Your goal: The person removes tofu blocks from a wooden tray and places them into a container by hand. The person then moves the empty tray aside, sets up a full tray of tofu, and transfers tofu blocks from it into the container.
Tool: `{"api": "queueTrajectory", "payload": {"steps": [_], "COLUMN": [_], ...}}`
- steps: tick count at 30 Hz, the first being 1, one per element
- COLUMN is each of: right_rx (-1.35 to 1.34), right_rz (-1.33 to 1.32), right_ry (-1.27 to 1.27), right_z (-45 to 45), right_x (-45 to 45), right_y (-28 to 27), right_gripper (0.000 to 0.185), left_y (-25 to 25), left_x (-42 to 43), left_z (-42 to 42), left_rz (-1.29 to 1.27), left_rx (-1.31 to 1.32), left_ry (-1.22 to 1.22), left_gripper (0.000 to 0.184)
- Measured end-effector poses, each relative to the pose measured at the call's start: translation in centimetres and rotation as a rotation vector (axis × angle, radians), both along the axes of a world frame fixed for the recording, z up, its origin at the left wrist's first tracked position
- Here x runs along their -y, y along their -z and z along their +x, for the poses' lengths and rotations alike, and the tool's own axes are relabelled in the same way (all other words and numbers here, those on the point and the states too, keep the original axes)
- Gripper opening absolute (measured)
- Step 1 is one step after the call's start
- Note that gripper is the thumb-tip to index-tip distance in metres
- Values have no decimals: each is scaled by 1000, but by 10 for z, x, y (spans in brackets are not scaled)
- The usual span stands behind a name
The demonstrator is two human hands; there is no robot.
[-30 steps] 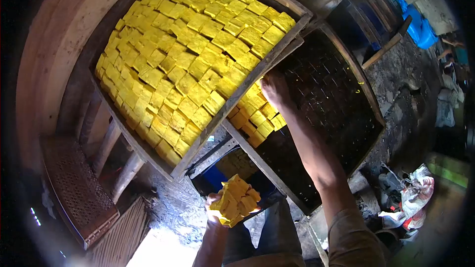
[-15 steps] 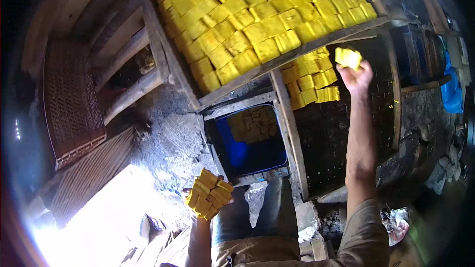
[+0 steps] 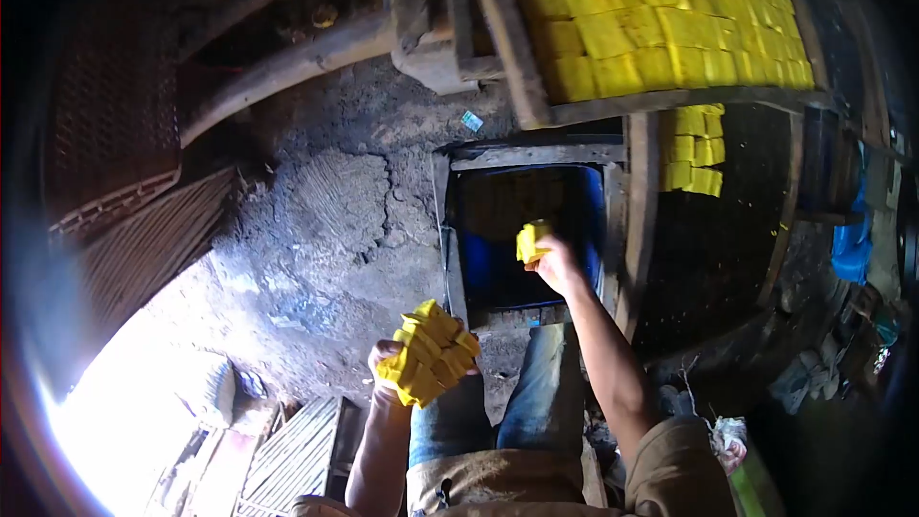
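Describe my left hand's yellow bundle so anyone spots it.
Start at the blue-sided bin near the centre. Below and left of it, the left hand holds the yellow bundle. It is a broad cluster of blocks, bigger than the clump in the right hand.

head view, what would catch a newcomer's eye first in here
Probably the wooden-framed tray, packed with rows of bright yellow blocks, at the upper right. Next, the yellow stack in the left hand, below centre. Then the right hand, holding a smaller yellow bunch seemingly over the dark, blue-walled tub near the middle.
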State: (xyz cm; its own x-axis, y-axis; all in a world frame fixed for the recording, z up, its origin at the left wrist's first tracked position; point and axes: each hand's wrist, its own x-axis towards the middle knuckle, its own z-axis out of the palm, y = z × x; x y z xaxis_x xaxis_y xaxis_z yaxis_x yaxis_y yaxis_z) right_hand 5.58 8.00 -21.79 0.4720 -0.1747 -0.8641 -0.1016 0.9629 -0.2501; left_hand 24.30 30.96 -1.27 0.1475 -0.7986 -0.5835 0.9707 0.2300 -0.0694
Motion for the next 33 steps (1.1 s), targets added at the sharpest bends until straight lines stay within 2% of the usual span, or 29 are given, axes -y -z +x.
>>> {"api": "queueTrajectory", "payload": {"steps": [1,2,4,7,11,16,19,21,22,24,26,28,29,30,31,33], "right_rx": [-184,-242,-457,-650,-734,-741,-688,-624,-551,-379,-111,239,344,452,448,434], "right_rz": [-204,-464,-908,-1084,-1156,-1169,-1084,-959,-899,-840,-1107,-1313,-1380,-1440,-1440,-1536], "right_ry": [-297,-422,-881,-1270,-1452,-1448,-1278,-1061,-913,-709,-813,-1097,-1237,-1377,-1377,-1459], "right_z": [12,20,34,34,24,16,11,4,4,18,36,54,57,56,51,37], "right_x": [-6,-18,-35,-51,-62,-58,-42,-24,-14,3,7,0,-12,-22,-29,-41], "right_y": [28,52,96,144,188,197,175,149,122,32,-85,-174,-194,-205,-202,-185], "right_gripper": [33,34,35,37,40,43,46,47,48,49,53,54,57,60,60,68], "left_y": [9,19,38,59,76,82,79,79,80,89,104,96,111,110,109,107], "left_x": [-5,-9,-13,-15,-18,-23,-18,-9,-2,8,16,33,26,31,37,50], "left_z": [-7,-15,-32,-51,-67,-75,-78,-76,-72,-75,-81,-73,-91,-94,-97,-106], "left_rz": [10,19,34,40,52,58,7,-18,27,-116,-138,-58,53,-36,-131,165], "left_rx": [-24,-51,-101,-162,-198,-258,-288,-365,-521,-536,-546,-566,149,-223,-613,70], "left_ry": [-15,-26,-34,-29,-4,11,36,74,89,62,159,239,498,193,-85,361], "left_gripper": [74,75,75,75,76,76,77,77,75,77,74,60,53,45,38,41]}}
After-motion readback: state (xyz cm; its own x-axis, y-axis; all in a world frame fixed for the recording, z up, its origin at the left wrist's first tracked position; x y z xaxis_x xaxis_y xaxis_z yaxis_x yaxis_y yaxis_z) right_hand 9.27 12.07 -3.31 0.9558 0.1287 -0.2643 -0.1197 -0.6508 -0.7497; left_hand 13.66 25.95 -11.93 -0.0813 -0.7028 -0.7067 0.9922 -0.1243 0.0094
